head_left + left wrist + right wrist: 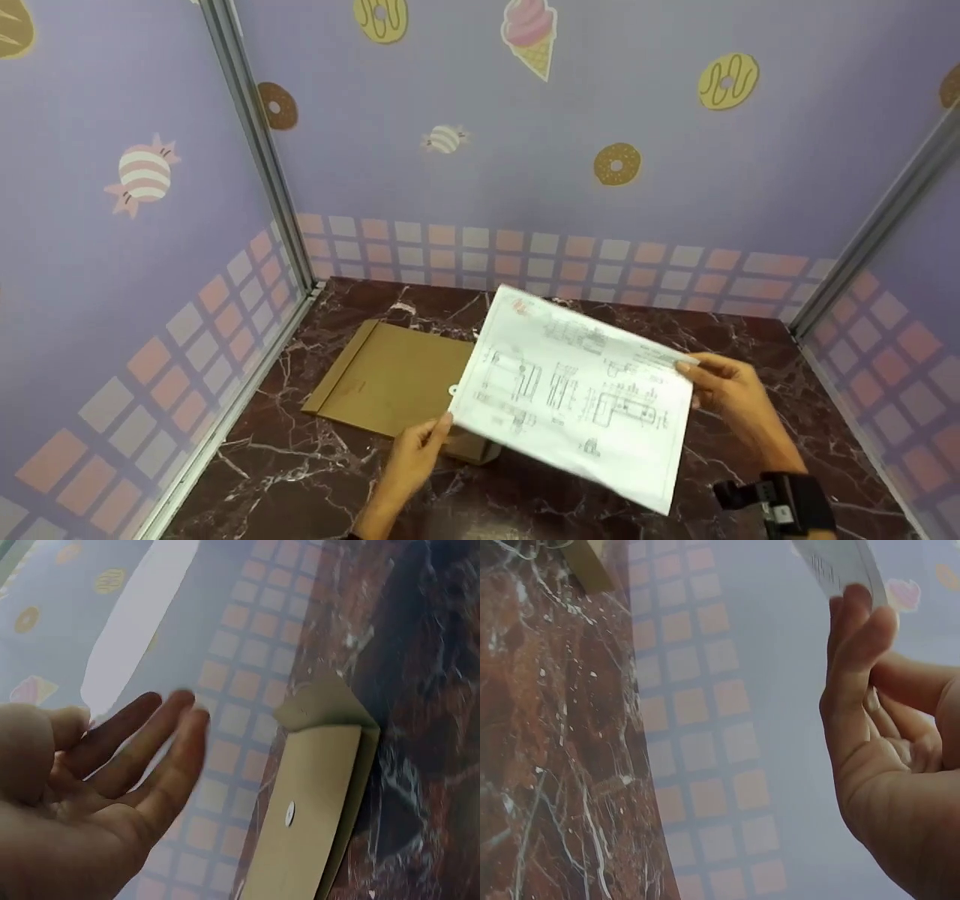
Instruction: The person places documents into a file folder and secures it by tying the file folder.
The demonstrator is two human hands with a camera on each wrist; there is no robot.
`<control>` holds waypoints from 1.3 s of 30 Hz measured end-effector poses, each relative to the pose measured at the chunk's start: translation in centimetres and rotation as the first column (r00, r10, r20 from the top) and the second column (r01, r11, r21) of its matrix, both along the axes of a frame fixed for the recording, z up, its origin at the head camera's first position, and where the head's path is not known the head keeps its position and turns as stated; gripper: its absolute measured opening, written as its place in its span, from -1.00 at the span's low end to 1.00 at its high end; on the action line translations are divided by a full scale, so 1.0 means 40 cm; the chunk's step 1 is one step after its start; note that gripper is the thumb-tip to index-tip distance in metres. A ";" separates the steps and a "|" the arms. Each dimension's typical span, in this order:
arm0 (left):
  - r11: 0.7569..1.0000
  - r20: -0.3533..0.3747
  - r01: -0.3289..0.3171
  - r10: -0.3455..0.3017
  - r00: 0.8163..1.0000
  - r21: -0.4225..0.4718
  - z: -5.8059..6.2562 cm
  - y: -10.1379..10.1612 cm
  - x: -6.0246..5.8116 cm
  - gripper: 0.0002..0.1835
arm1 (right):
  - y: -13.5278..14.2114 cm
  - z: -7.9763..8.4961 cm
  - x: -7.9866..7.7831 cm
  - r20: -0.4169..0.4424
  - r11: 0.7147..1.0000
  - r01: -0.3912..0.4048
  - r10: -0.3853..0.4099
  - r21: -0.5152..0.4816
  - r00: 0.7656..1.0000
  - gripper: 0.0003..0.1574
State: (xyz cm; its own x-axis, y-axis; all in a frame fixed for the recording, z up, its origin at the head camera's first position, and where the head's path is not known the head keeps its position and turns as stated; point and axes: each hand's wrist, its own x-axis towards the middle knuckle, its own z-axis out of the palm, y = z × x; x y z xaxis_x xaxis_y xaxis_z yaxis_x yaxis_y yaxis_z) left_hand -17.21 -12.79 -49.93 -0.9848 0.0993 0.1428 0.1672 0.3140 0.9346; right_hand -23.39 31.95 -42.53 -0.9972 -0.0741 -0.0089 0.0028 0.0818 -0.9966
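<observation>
A white sheet of paper [570,405] printed with technical drawings is held up, tilted, above the table. My left hand [415,454] pinches its lower left corner between thumb and forefinger; in the left wrist view the other fingers of that hand [112,795] spread loosely. At the upper right corner, my right hand [731,394] pinches the paper, and the right wrist view shows thumb and forefinger together on its edge [840,566]. Behind the sheet lies a brown paper document envelope [397,375], partly hidden by it. Its flap [330,705] stands raised, and a white round button [289,814] shows on it.
The dark red marbled tabletop [262,472] is enclosed by purple walls [480,180] with sweets and tile patterns. Metal posts [259,142] stand at the corners. A black wrist strap with a device [795,502] sits on the right wrist.
</observation>
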 end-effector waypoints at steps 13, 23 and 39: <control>0.617 -0.155 -0.033 -0.145 0.977 -0.786 -0.086 0.176 0.024 -0.55 | 0.022 -0.029 -0.012 0.043 0.987 0.138 -0.135 -0.085 0.990 -0.56; 0.417 0.006 0.011 -0.012 1.000 -0.909 -0.091 0.245 0.013 -0.18 | 0.004 -0.054 -0.018 0.000 0.988 0.135 -0.135 -0.079 0.991 -0.59; 0.079 -0.032 -0.036 0.056 0.998 -0.996 -0.126 0.298 -0.001 0.06 | 0.005 -0.088 -0.007 0.021 0.981 0.166 -0.165 -0.097 0.986 -0.63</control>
